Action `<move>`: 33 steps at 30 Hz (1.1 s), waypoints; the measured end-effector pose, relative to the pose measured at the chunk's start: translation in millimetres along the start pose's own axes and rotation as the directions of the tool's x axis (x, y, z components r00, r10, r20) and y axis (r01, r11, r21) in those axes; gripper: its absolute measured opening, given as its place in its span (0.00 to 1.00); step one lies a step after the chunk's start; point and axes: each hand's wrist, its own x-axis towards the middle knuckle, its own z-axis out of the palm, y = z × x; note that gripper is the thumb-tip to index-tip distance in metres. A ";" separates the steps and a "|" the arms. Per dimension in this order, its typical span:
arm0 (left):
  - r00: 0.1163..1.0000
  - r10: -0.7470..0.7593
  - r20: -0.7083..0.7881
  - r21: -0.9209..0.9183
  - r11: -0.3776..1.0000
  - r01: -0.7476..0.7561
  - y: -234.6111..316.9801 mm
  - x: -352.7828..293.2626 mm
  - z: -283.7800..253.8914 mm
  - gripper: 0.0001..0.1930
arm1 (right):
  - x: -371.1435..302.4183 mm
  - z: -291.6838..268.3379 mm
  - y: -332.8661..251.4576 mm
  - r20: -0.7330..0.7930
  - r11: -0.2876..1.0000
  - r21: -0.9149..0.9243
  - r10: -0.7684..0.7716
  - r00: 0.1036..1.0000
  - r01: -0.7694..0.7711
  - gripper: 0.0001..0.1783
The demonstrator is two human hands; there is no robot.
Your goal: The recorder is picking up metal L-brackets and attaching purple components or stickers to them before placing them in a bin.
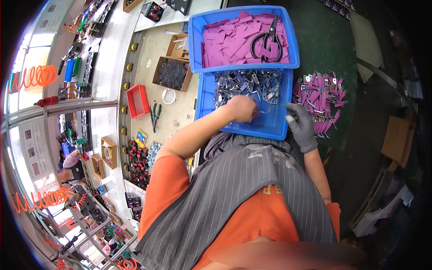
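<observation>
My left hand point(243, 109), bare, is over the lower blue bin point(273, 128). Its fingers are curled closed, and whatever they may hold is hidden. Small bent metal pieces point(252, 83) lie heaped in the far part of this bin, just beyond the hand. My right hand point(301, 128) wears a grey glove and is by the bin's right rim. Its fingers are bent and a little apart, with nothing visible between them. Farther right, metal pieces with purple strips point(320, 96) lie piled on the dark green surface.
The upper blue bin point(196, 45) holds purple strips point(229, 38) and black-handled scissors point(272, 33). Left on the bench are a red tray point(137, 101), pliers point(155, 116), a white ring point(168, 96), a cardboard box point(173, 74) of dark coiled material and red-black parts point(138, 162). Another person point(72, 168) is at far left.
</observation>
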 end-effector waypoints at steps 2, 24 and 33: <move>0.969 0.241 -0.061 -0.459 0.855 -0.242 4.2 -18.4 -21.5 0.09 | 8.7 4.2 -22.3 0.164 0.987 0.160 -0.041 0.986 0.014 0.14; 0.880 -0.178 -0.440 -0.042 0.983 0.178 -42.2 81.7 -123.2 0.13 | -4.8 11.8 9.9 0.435 0.723 0.519 0.235 0.869 -0.455 0.13; 0.903 -0.393 -0.176 -0.962 0.264 -0.072 -45.9 17.8 -123.9 0.10 | -4.0 11.6 10.5 0.431 0.703 0.537 0.246 0.868 -0.466 0.14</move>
